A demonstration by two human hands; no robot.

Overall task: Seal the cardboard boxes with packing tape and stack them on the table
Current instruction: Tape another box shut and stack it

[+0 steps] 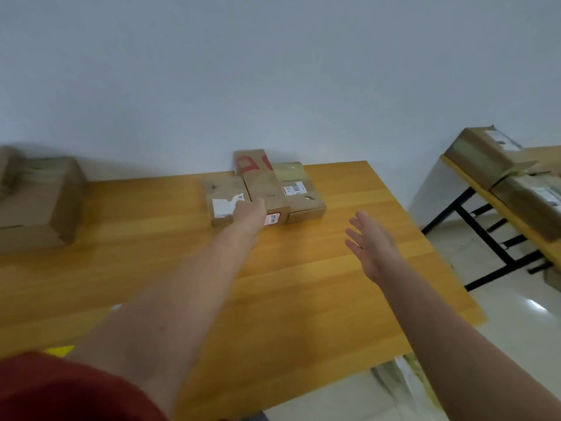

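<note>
**Where are the boxes?**
I see them at the far edge of the wooden table (303, 284), by the wall. The left flat box (223, 196) and the right flat box (303, 197) sit side by side. A long box (262, 183) with red print lies over their seam, probably resting on both.

**And the hands?**
The left hand (250, 212) touches the long box's near end. Its fingers are hidden, so I cannot tell their grip. The right hand (372, 241) hovers over the table, fingers spread, holding nothing.

Long box (261, 182) lies between left box (223, 197) and right box (303, 197) on table (318, 284).
</note>
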